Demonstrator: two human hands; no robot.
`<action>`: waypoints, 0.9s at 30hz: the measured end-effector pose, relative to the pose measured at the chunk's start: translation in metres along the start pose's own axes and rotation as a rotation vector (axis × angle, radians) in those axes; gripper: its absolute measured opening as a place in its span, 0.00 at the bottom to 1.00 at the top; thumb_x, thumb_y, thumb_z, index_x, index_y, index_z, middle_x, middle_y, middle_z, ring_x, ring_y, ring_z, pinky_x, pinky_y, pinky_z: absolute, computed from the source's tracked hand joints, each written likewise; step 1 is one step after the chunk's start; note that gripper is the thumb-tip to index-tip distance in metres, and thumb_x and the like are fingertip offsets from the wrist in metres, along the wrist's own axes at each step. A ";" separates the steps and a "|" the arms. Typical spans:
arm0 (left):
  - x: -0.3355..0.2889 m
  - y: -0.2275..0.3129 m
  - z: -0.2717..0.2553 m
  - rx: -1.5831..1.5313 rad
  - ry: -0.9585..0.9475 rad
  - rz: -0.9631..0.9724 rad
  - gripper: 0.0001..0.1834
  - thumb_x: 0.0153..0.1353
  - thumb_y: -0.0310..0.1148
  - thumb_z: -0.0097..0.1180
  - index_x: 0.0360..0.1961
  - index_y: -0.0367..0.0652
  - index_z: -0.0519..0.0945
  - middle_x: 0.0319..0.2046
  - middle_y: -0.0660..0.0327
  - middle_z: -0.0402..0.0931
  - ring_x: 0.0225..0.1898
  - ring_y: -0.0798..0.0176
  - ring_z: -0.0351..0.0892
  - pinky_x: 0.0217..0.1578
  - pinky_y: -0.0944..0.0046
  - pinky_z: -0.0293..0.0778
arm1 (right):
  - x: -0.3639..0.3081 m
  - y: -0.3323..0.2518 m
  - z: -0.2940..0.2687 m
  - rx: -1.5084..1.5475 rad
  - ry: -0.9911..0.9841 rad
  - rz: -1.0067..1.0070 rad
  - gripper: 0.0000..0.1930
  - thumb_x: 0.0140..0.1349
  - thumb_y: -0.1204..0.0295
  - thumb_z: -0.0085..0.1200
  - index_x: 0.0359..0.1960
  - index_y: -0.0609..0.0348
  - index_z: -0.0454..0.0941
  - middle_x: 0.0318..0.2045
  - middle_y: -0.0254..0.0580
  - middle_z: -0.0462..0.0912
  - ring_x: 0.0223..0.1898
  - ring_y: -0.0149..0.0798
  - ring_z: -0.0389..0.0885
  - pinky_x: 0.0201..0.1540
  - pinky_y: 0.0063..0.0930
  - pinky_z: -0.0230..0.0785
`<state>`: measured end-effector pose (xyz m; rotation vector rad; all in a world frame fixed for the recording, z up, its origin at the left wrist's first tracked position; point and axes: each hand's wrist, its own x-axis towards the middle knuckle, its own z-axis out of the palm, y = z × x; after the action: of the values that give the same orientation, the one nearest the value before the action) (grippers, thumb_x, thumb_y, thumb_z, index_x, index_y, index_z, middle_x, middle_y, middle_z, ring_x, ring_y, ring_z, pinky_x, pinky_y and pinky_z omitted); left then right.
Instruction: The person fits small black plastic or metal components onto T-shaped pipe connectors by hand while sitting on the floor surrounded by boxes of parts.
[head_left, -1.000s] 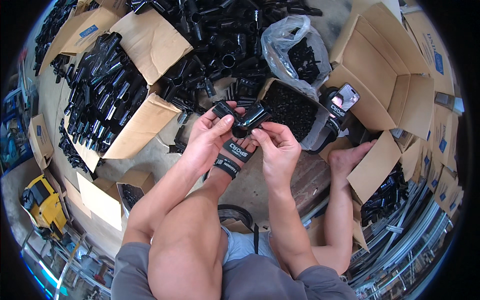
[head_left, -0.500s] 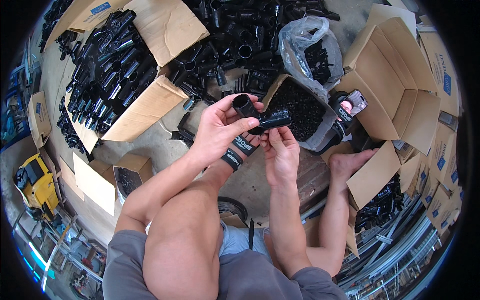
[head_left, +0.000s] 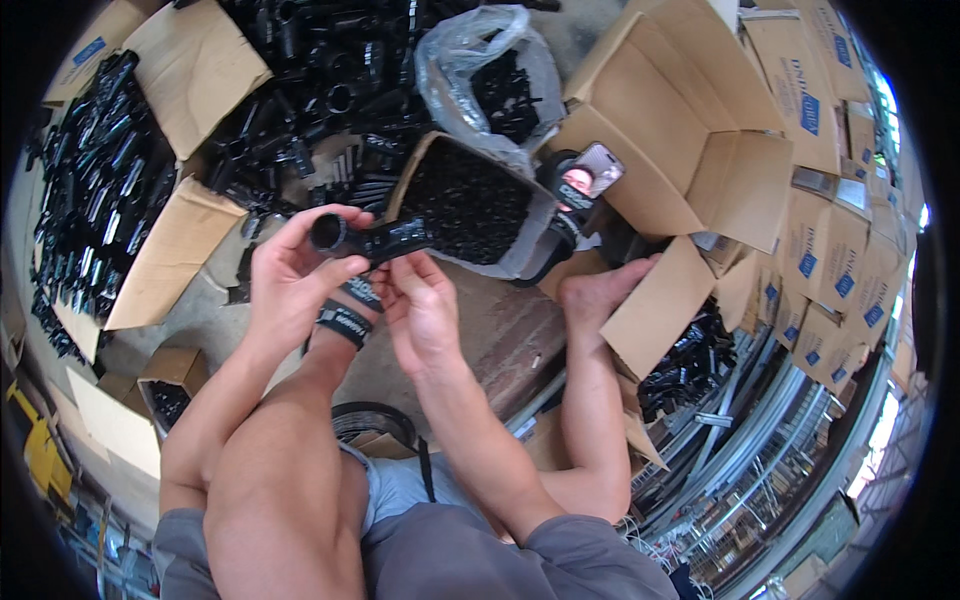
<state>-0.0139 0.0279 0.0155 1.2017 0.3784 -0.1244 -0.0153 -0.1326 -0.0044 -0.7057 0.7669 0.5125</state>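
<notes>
My left hand is closed round a black, glossy, branched tube fitting, thumb across its near side. One round open end of the fitting faces up at the left, and another arm of it points right. Just below that right-hand arm, my right hand has its thumb and fingers pinched together, touching or nearly touching it. Whatever lies between those fingertips is hidden. Beyond the hands stands a lined carton full of small black pieces.
A carton of black tube fittings stands at left, with more fittings heaped behind. A clear plastic bag holds black parts. At right are a large open carton, a phone on a sandal, and metal lengths.
The view has swung right, so the surroundings sit farther left in the picture. Both hands keep nearly the same pose around the fitting.
</notes>
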 end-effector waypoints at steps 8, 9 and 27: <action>0.009 0.009 0.008 0.184 -0.102 0.012 0.25 0.57 0.19 0.68 0.58 0.35 0.79 0.55 0.55 0.82 0.57 0.63 0.80 0.56 0.63 0.76 | -0.006 -0.018 -0.002 -0.020 -0.035 -0.041 0.08 0.71 0.70 0.59 0.47 0.59 0.82 0.40 0.37 0.86 0.39 0.29 0.82 0.46 0.23 0.75; 0.008 0.010 0.006 0.304 -0.118 0.075 0.25 0.56 0.19 0.68 0.57 0.36 0.80 0.54 0.57 0.83 0.56 0.64 0.81 0.55 0.63 0.76 | -0.009 -0.018 0.002 -0.028 -0.032 -0.026 0.09 0.71 0.69 0.59 0.47 0.59 0.82 0.41 0.38 0.86 0.39 0.29 0.82 0.46 0.24 0.75; 0.010 -0.002 0.000 -0.260 -0.208 -0.630 0.24 0.74 0.35 0.54 0.66 0.35 0.73 0.55 0.54 0.80 0.51 0.63 0.85 0.53 0.58 0.83 | 0.002 -0.016 -0.008 -0.824 0.064 -0.395 0.15 0.68 0.65 0.65 0.45 0.66 0.83 0.35 0.33 0.83 0.35 0.24 0.79 0.39 0.20 0.72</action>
<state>-0.0048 0.0280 0.0101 0.7715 0.5611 -0.7167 -0.0079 -0.1489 -0.0041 -1.6071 0.4336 0.4340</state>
